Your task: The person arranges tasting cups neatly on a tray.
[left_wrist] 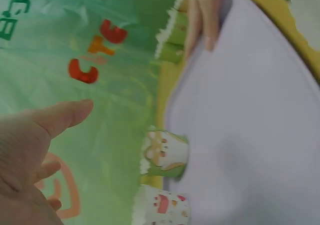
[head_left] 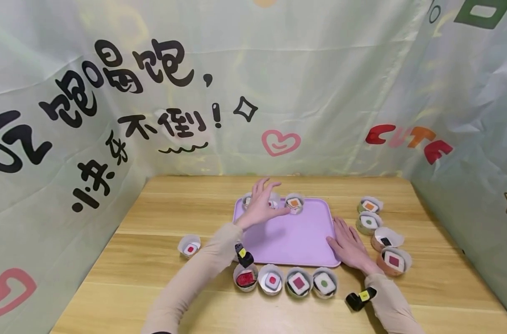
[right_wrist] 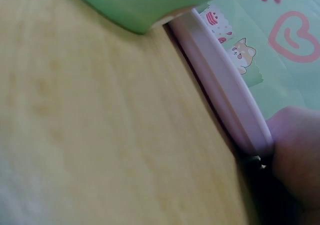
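Note:
A lilac tray (head_left: 289, 241) lies on the wooden table. Over its back part hovers my left hand (head_left: 259, 206), fingers spread and holding nothing. In the left wrist view, the left hand (left_wrist: 30, 150) is apart from a dog-print paper cup (left_wrist: 170, 155) and a second printed cup (left_wrist: 167, 207). Along the tray's back stand a cup with an orange-centred sushi piece (head_left: 294, 203) and two cups partly hidden by that hand. My right hand (head_left: 349, 243) rests at the tray's right edge with fingers extended. Its thumb (right_wrist: 292, 135) is beside the rim.
Several paper cups with sushi pieces line the tray's front, including a red-topped one (head_left: 246, 279) and a green-centred one (head_left: 324, 283). More cups stand on the right, the nearest a purple-centred one (head_left: 393, 260). A lone red-centred cup (head_left: 190, 248) is at left. Printed cloth (head_left: 320, 93) encloses the table.

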Action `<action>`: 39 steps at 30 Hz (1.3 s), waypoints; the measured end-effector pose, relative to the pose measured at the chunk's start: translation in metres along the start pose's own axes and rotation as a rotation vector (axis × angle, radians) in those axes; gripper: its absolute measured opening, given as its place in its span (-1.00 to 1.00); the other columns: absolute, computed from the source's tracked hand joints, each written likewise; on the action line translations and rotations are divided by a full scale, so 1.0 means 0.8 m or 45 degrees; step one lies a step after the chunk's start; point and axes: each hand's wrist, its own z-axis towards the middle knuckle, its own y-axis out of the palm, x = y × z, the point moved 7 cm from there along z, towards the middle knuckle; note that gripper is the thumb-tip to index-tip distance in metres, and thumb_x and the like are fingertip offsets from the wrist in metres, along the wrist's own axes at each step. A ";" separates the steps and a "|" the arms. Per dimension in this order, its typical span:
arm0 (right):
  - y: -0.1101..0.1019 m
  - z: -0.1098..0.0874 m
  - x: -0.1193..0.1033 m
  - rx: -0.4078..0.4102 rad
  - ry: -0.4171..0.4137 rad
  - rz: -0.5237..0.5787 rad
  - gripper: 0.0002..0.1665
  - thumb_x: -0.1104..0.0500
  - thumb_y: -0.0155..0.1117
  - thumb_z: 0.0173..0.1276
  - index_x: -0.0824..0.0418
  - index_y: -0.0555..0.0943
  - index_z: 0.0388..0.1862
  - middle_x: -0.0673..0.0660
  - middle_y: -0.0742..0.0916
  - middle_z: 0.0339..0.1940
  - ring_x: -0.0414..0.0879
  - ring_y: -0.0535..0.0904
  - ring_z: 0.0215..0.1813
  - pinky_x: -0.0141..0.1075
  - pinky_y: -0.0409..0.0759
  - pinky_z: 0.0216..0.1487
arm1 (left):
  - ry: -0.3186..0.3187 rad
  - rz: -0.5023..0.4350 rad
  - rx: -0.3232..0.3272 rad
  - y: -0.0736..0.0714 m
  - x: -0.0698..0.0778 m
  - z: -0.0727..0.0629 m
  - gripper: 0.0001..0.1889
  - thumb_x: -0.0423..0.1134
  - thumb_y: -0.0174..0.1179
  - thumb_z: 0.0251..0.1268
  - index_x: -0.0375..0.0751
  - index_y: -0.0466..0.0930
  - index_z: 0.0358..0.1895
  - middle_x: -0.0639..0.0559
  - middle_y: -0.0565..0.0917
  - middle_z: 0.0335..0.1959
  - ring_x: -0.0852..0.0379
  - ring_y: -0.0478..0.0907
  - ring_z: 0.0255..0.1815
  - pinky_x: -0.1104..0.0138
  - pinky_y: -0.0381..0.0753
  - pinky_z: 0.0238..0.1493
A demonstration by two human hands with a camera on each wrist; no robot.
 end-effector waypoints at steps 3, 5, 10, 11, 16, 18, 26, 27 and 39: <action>0.000 -0.001 0.000 0.000 -0.001 0.005 -0.17 0.03 -0.10 0.62 0.59 -0.03 0.55 0.55 0.05 0.61 0.46 -0.12 0.63 0.31 -0.23 0.58 | -0.025 -0.094 0.011 -0.015 -0.003 -0.009 -0.12 0.00 0.49 0.08 -0.06 0.28 0.49 -0.15 -0.06 0.66 -0.17 -0.19 0.66 -0.32 0.00 0.54; 0.000 -0.001 -0.001 0.000 -0.002 0.010 -0.17 0.03 -0.09 0.62 0.59 -0.03 0.55 0.55 0.05 0.61 0.46 -0.12 0.63 0.31 -0.23 0.58 | -0.061 -0.178 0.005 -0.024 -0.008 -0.014 -0.14 -0.01 0.47 0.11 -0.06 0.28 0.49 -0.16 -0.06 0.66 -0.18 -0.20 0.67 -0.34 -0.03 0.54; 0.001 -0.002 -0.002 0.001 -0.001 0.013 -0.17 0.02 -0.09 0.62 0.59 -0.03 0.55 0.55 0.06 0.61 0.46 -0.12 0.63 0.31 -0.23 0.58 | -0.223 -0.449 -0.008 -0.048 -0.027 -0.029 -0.17 -0.05 0.43 0.19 0.07 0.22 0.52 -0.09 -0.02 0.66 -0.18 -0.11 0.67 -0.30 -0.01 0.56; 0.002 -0.002 -0.001 0.000 0.000 0.012 -0.17 0.02 -0.09 0.62 0.59 -0.03 0.55 0.55 0.06 0.61 0.46 -0.12 0.63 0.31 -0.23 0.58 | -0.253 -0.503 -0.007 -0.053 -0.031 -0.032 -0.16 -0.06 0.42 0.20 0.09 0.21 0.52 -0.06 -0.01 0.66 -0.19 -0.06 0.66 -0.28 0.02 0.57; 0.002 -0.003 -0.001 0.003 -0.001 0.011 -0.18 0.03 -0.10 0.62 0.59 -0.03 0.55 0.55 0.06 0.60 0.47 -0.12 0.62 0.32 -0.23 0.57 | -0.318 -0.646 0.011 -0.080 -0.048 -0.046 -0.15 -0.09 0.40 0.24 0.06 0.15 0.55 -0.02 0.01 0.66 -0.18 -0.05 0.67 -0.23 0.02 0.60; 0.001 -0.003 -0.001 0.004 -0.001 0.009 -0.18 0.04 -0.09 0.62 0.60 -0.03 0.55 0.56 0.06 0.60 0.47 -0.12 0.62 0.33 -0.22 0.57 | -0.322 -0.655 0.018 -0.090 -0.055 -0.052 -0.15 -0.07 0.39 0.26 0.04 0.14 0.56 -0.02 0.02 0.66 -0.14 -0.14 0.69 -0.20 -0.07 0.63; 0.001 -0.003 -0.003 0.005 -0.005 0.008 -0.18 0.05 -0.09 0.62 0.61 -0.03 0.54 0.57 0.06 0.59 0.47 -0.11 0.62 0.33 -0.22 0.57 | -0.304 -0.618 -0.007 -0.127 -0.082 -0.077 -0.19 -0.08 0.34 0.31 -0.11 0.16 0.56 -0.12 0.13 0.63 -0.12 -0.12 0.69 -0.10 -0.27 0.68; 0.001 -0.003 -0.003 0.006 -0.005 0.008 -0.18 0.05 -0.10 0.62 0.61 -0.03 0.54 0.57 0.06 0.59 0.47 -0.11 0.62 0.33 -0.22 0.57 | -0.304 -0.608 -0.019 -0.130 -0.086 -0.081 -0.20 -0.08 0.33 0.32 -0.12 0.16 0.56 -0.13 0.15 0.62 -0.13 -0.10 0.69 -0.11 -0.26 0.68; -0.001 -0.003 -0.002 0.005 -0.007 0.010 -0.18 0.04 -0.09 0.62 0.60 -0.03 0.55 0.56 0.06 0.60 0.48 -0.11 0.62 0.33 -0.22 0.57 | -0.395 -0.658 -0.158 -0.160 -0.151 -0.127 -0.26 -0.15 0.25 0.42 -0.27 0.11 0.54 -0.34 0.26 0.54 -0.23 0.19 0.57 -0.10 0.10 0.62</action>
